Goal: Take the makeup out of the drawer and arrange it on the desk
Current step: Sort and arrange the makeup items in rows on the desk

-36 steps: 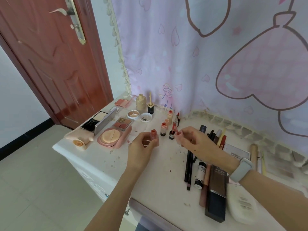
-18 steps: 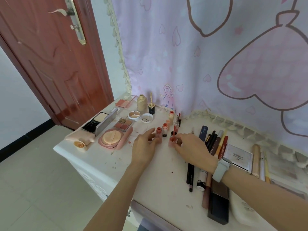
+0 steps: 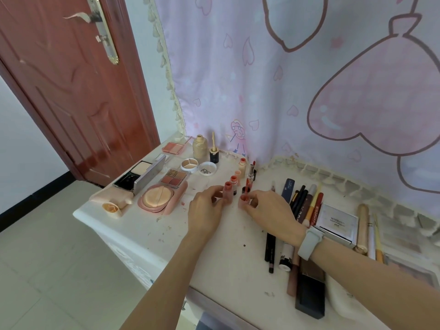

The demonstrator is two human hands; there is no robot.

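Both hands work at the middle of the white table (image 3: pixel 147 234), each grip closed on a small pink lip-gloss tube standing upright. The left hand (image 3: pixel 204 210) pinches the left tube (image 3: pixel 227 190), whose red-orange top shows above the fingertips; the right hand (image 3: pixel 269 210), with a pale watch (image 3: pixel 309 242) on its wrist, curls thumb and fingers round the right tube (image 3: pixel 244 200), just beside the first, the two tubes slightly apart. Directly beyond the grips a short row of similar small bottles (image 3: pixel 234 181) runs away toward the pink curtain (image 3: pixel 309 79), ending near an open lipstick (image 3: pixel 251 171). Left of the left grip lie a pink cushion compact (image 3: pixel 158 198) with its puff showing, an eyeshadow palette (image 3: pixel 173 178) and an open mirrored powder case (image 3: pixel 140 177). Right of the right grip a fan of pencils and pens (image 3: pixel 307 201) lies flat, then a white boxed compact (image 3: pixel 337 222). Nearer the person than the right grip, under the forearm, lie a black box (image 3: pixel 309 296) and a long black pencil (image 3: pixel 270 251). A red-brown door (image 3: pixel 71 91) stands far to the left.
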